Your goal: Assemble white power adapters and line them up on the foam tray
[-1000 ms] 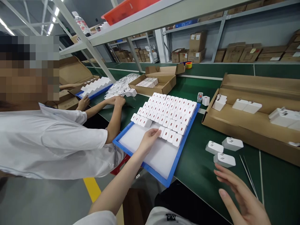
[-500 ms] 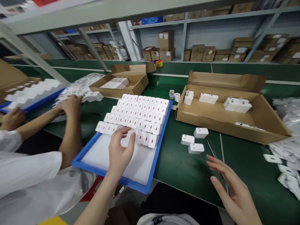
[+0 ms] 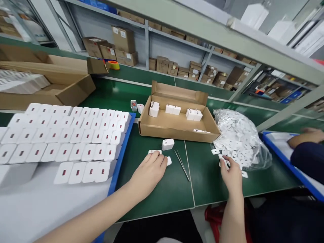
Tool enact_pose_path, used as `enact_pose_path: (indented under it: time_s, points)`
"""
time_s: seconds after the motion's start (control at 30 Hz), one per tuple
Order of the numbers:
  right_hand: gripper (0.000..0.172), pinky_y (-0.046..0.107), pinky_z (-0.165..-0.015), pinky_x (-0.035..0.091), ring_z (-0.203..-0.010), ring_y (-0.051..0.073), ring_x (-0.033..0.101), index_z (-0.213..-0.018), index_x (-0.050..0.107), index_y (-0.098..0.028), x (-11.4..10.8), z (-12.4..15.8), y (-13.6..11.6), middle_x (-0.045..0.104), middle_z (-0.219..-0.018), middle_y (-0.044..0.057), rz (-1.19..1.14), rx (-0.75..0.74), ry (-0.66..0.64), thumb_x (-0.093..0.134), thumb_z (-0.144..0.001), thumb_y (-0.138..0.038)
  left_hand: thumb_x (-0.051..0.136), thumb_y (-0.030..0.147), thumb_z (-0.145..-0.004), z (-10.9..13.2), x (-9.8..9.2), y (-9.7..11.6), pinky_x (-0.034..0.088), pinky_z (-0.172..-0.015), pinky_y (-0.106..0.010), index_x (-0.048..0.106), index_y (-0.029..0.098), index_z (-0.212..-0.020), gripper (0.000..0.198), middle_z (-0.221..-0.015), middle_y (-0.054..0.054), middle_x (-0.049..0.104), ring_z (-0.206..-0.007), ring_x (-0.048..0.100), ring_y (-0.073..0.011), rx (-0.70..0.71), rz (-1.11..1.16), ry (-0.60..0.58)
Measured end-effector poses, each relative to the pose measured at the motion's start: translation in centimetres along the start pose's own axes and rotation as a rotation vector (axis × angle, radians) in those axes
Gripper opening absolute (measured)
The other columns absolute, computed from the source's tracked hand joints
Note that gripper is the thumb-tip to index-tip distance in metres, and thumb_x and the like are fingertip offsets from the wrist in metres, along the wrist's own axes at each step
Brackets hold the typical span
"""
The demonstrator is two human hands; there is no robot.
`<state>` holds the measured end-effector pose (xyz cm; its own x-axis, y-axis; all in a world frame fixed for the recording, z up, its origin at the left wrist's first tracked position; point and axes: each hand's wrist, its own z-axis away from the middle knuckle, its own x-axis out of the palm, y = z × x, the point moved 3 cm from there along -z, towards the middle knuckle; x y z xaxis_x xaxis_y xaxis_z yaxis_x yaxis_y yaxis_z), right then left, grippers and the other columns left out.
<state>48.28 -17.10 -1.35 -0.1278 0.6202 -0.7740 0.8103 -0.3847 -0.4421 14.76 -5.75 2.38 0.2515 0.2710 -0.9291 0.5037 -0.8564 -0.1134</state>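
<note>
My left hand (image 3: 149, 172) is over the white plug chargers on the green bench, its fingers closed round one charger (image 3: 169, 161) whose end sticks out. A second charger (image 3: 155, 152) shows just beyond the fingertips. Another charger (image 3: 168, 144) stands a little farther off, prongs up. Pinched at the edge of a loose pile, my right hand (image 3: 231, 172) has a small white plastic cover plate (image 3: 221, 157), partly hidden by the fingers. Behind it lies a clear bag (image 3: 240, 138) full of such plates. Tweezers (image 3: 182, 165) lie between my hands.
Rows of chargers fill a blue-rimmed tray (image 3: 121, 145) at left. An open cardboard box (image 3: 164, 130) with several chargers stands ahead, another box (image 3: 73, 91) at far left. At right, a co-worker's arm (image 3: 307, 138) reaches over a blue tray (image 3: 278, 157). A shelf beam crosses above.
My view has swung right. My left hand has left the tray and come down on the chargers on the bench. My right hand has moved to the plate pile and closed on a plate.
</note>
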Motion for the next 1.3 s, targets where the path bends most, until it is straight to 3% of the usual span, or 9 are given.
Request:
enact_pose_path:
  time_s: [0.13, 0.23, 0.33, 0.5, 0.6, 0.67, 0.83, 1.0, 1.3]
  points:
    - [0.039, 0.052, -0.097, 0.049, -0.101, 0.031, 0.066, -0.102, 0.070, -0.014, 2.6, -2.8, 2.1, 0.074, -0.104, 0.018, 0.100, -0.133, -0.062, 0.049, -0.091, -0.045, 0.046, -0.008, -0.086, 0.8, 0.1, 0.7, 0.056, -0.086, -0.045, 0.069, 0.006, -0.107, 0.034, -0.097, -0.016, 0.068, -0.098, 0.063, -0.0313, -0.045, 0.044, -0.031]
    - [0.033, 0.050, -0.100, 0.048, -0.107, 0.028, 0.065, -0.106, 0.070, -0.015, 4.3, -3.4, 2.2, 0.071, -0.113, 0.016, 0.143, -0.199, -0.121, 0.053, -0.090, -0.038, 0.046, 0.000, -0.091, 1.9, -0.4, 0.3, 0.057, -0.084, -0.047, 0.069, 0.011, -0.109, 0.032, -0.099, -0.015, 0.065, -0.096, 0.063, -0.0304, -0.220, 0.311, -0.040]
    - [0.037, 0.052, -0.095, 0.050, -0.103, 0.031, 0.064, -0.109, 0.071, -0.014, 4.8, -3.0, 2.3, 0.070, -0.112, 0.018, 0.171, -0.227, -0.150, 0.047, -0.091, -0.036, 0.047, 0.014, -0.096, 3.2, -0.7, -0.5, 0.058, -0.086, -0.046, 0.065, 0.015, -0.124, 0.034, -0.108, -0.014, 0.061, -0.096, 0.065, -0.0279, -0.454, 0.763, -0.083]
    - [0.036, 0.050, -0.093, 0.051, -0.097, 0.031, 0.064, -0.106, 0.071, -0.016, 4.4, -2.4, 2.3, 0.070, -0.107, 0.017, 0.170, -0.280, -0.166, 0.045, -0.091, -0.036, 0.063, 0.032, -0.093, 4.7, -0.3, -1.7, 0.056, -0.093, -0.041, 0.060, 0.020, -0.136, 0.044, -0.108, -0.010, 0.064, -0.100, 0.068, -0.0244, -0.932, 1.768, -0.164]
    - [0.031, 0.046, -0.088, 0.052, -0.090, 0.030, 0.065, -0.100, 0.069, -0.018, 4.1, -2.1, 1.9, 0.072, -0.099, 0.014, 0.178, -0.301, -0.175, 0.047, -0.090, -0.038, 0.071, 0.030, -0.090, 4.9, -0.3, -1.8, 0.053, -0.095, -0.039, 0.059, 0.023, -0.138, 0.050, -0.111, -0.010, 0.069, -0.104, 0.068, -0.0236, -1.012, 2.219, -0.144]
    - [0.031, 0.043, -0.081, 0.052, -0.085, 0.029, 0.065, -0.096, 0.068, -0.019, 3.9, -1.9, 1.5, 0.072, -0.093, 0.013, 0.192, -0.297, -0.169, 0.048, -0.090, -0.041, 0.072, 0.025, -0.088, 5.0, -0.5, -1.9, 0.054, -0.091, -0.038, 0.059, 0.022, -0.138, 0.051, -0.112, -0.011, 0.071, -0.100, 0.069, -0.0224, -1.009, 2.365, -0.127]
    - [0.035, 0.037, -0.064, 0.047, -0.076, 0.027, 0.064, -0.095, 0.069, -0.020, 3.5, -1.6, 0.9, 0.071, -0.094, 0.011, 0.246, -0.260, -0.140, 0.046, -0.092, -0.047, 0.073, 0.031, -0.088, 5.0, -1.2, -1.7, 0.056, -0.079, -0.033, 0.064, 0.020, -0.124, 0.039, -0.106, -0.010, 0.072, -0.086, 0.070, -0.0190, -0.978, 2.514, -0.130]
    - [0.034, 0.037, -0.066, 0.047, -0.079, 0.028, 0.065, -0.096, 0.070, -0.021, 3.3, -1.6, 0.8, 0.070, -0.093, 0.010, 0.276, -0.252, -0.138, 0.048, -0.090, -0.047, 0.086, 0.035, -0.079, 5.3, -1.1, -1.2, 0.055, -0.074, -0.027, 0.061, 0.023, -0.114, 0.045, -0.099, -0.005, 0.068, -0.083, 0.069, -0.0152, -0.853, 2.491, -0.150]
    - [0.034, 0.039, -0.071, 0.048, -0.077, 0.028, 0.063, -0.096, 0.070, -0.020, 3.2, -1.8, 1.1, 0.067, -0.089, 0.011, 0.283, -0.274, -0.134, 0.050, -0.089, -0.047, 0.061, 0.059, -0.093, 5.4, -1.4, -0.8, 0.060, -0.064, -0.030, 0.055, 0.024, -0.119, 0.044, -0.104, -0.006, 0.060, -0.081, 0.068, -0.0175, -0.764, 2.228, -0.144]
